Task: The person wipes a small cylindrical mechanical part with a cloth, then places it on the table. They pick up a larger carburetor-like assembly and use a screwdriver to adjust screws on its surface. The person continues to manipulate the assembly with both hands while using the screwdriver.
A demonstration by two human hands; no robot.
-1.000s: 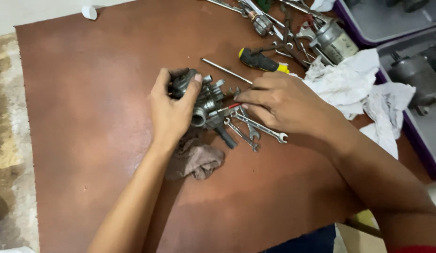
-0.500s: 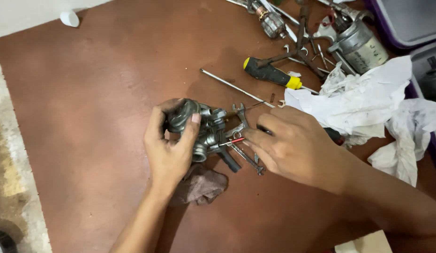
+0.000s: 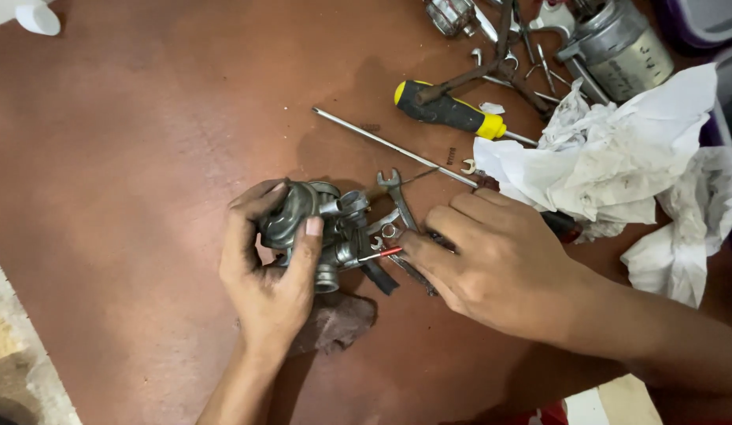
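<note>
Reddish-brown surface (image 3: 130, 157), strewn with wrenches, yellow-handled screwdriver (image 3: 449, 110), white rags (image 3: 618, 165). Left hand (image 3: 271, 267) grip clenched around grey metal carburetor (image 3: 315, 228), long axis lying left-right. Right hand (image 3: 492, 260) pinching thin red-tipped tool (image 3: 379, 253), pointing left at carburetor.

The brown table (image 3: 130, 157) lies bare to the left of and above the left hand (image 3: 268, 275), so a hand passes freely there. To the right, a long thin rod (image 3: 393, 147), a yellow-and-black screwdriver (image 3: 449, 112), small spanners (image 3: 399, 198) and a crumpled white cloth (image 3: 618, 165) crowd the way. A dark rag (image 3: 334, 323) lies just below the left hand.
</note>
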